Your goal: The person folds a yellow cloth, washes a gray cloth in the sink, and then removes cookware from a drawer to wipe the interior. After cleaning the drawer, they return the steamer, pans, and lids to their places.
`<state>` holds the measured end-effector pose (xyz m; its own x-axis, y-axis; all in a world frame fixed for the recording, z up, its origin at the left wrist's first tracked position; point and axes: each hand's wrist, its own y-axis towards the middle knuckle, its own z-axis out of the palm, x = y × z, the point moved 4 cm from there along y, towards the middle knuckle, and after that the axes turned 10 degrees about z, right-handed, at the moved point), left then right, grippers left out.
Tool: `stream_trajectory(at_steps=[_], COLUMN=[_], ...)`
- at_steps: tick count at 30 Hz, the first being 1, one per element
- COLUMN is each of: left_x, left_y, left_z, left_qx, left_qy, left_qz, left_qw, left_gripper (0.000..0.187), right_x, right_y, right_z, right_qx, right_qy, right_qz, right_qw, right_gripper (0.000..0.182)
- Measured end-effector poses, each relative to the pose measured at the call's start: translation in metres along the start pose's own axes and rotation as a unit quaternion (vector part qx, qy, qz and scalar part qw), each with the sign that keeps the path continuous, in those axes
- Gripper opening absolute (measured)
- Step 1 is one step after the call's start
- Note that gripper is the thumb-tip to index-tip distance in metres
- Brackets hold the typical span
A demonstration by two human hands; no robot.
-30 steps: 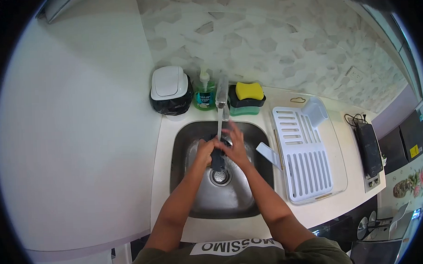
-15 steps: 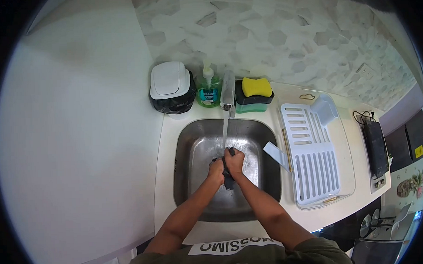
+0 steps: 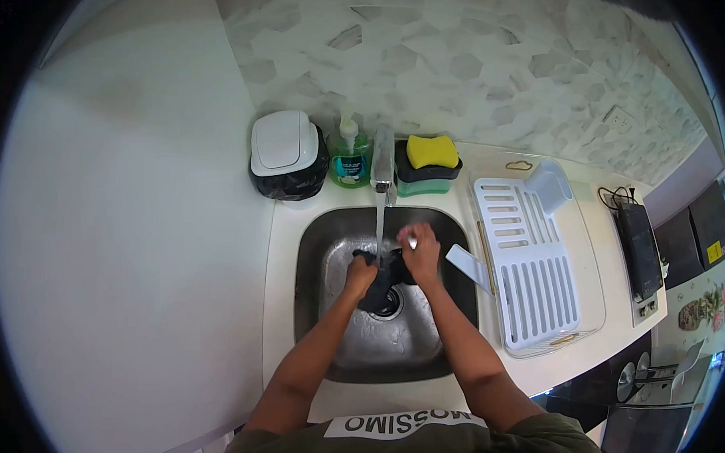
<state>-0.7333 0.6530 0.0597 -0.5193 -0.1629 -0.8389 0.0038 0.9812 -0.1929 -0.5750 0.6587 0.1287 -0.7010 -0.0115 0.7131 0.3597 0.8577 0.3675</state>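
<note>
Two bare hands work inside a rectangular stainless-steel sink (image 3: 351, 351). Left hand (image 3: 360, 278): closed on the dark, wet fabric cloth (image 3: 375, 295), which lies partly over the round metal drain (image 3: 391, 305). Right hand (image 3: 421, 252): fingers bent, at the cloth's 2 o'clock side; its grip cannot be told. Clear water (image 3: 380, 222) falls from the chrome faucet (image 3: 382, 158) at 12 o'clock. At 1 o'clock, a yellow sponge (image 3: 432, 152); at 3 o'clock, a white slotted plastic dish rack (image 3: 534, 288).
</note>
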Motion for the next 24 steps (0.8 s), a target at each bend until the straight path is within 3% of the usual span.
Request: stream_trajectory(at_steps=[1,3,4,6,7,9,13,14,16,17,18,19,20,21,22,23,24], left_x=[-0.003,-0.013,-0.005,-0.001,-0.002,-0.043,-0.049,-0.046,-0.051,-0.059,-0.06,-0.056,-0.046,-0.036,-0.019,0.003,0.023], left_y=[0.007,0.024,0.038,0.06,0.059,0.037,0.035,0.034,0.025,0.011,0.001,-0.003,-0.007,-0.012,-0.009,-0.002,0.003], left_z=[0.002,0.007,0.012,0.019,0.02,-0.006,-0.023,-0.027,-0.043,-0.056,-0.062,-0.067,-0.07,-0.068,-0.053,-0.037,-0.01], left_qx=[0.002,0.056,0.059,0.034,0.035,-0.074,-0.048,-0.043,-0.038,-0.007,0.023,0.022,-0.005,-0.032,-0.027,-0.029,0.048], left_qy=[-0.001,0.038,0.039,0.029,0.029,0.083,0.1,0.072,0.045,-0.157,-0.352,-0.351,-0.481,-0.598,-0.64,-0.639,-0.669], left_qz=[-0.002,0.046,0.045,0.157,0.158,0.242,0.239,0.223,0.209,0.149,0.082,0.08,-0.003,-0.086,-0.132,-0.135,-0.173], left_qw=[1.0,0.997,0.997,0.987,0.986,0.964,0.965,0.971,0.976,0.976,0.932,0.933,0.876,0.796,0.756,0.757,0.722], left_gripper=[0.043,0.047,0.047,0.044,0.044,0.031,0.034,0.032,0.03,0.027,0.024,0.024,0.019,0.016,0.013,0.013,0.013], right_x=[0.018,0.052,0.058,0.072,0.072,0.069,0.049,0.032,-0.006,-0.031,-0.057,-0.071,-0.063,-0.06,-0.051,-0.034,-0.012], right_y=[0.013,0.032,0.04,0.052,0.056,0.063,0.038,0.024,-0.012,-0.027,-0.04,-0.046,-0.043,-0.04,-0.05,-0.06,-0.068], right_z=[-0.011,-0.02,-0.017,-0.012,-0.012,-0.003,-0.007,0.0,0.018,0.022,0.027,0.031,0.029,0.028,0.035,0.043,0.049], right_qx=[0.025,0.018,0.018,0.03,0.028,0.038,0.043,0.072,0.149,0.148,0.153,0.158,0.16,0.241,0.281,0.283,0.233], right_qy=[0.12,0.161,0.16,0.147,0.147,0.09,0.143,0.149,0.112,0.113,0.012,-0.088,-0.088,0.229,0.507,0.507,0.428], right_qz=[-0.024,-0.047,-0.044,-0.131,-0.131,-0.175,-0.11,-0.093,-0.167,-0.166,-0.148,-0.13,-0.131,0.109,0.335,0.338,0.244], right_qw=[0.992,0.986,0.986,0.98,0.98,0.98,0.983,0.982,0.968,0.969,0.977,0.975,0.974,0.937,0.743,0.741,0.839], right_gripper=[0.008,0.004,0.004,0.005,0.005,0.012,0.024,0.028,0.037,0.037,0.045,0.053,0.053,0.054,0.055,0.055,0.043])
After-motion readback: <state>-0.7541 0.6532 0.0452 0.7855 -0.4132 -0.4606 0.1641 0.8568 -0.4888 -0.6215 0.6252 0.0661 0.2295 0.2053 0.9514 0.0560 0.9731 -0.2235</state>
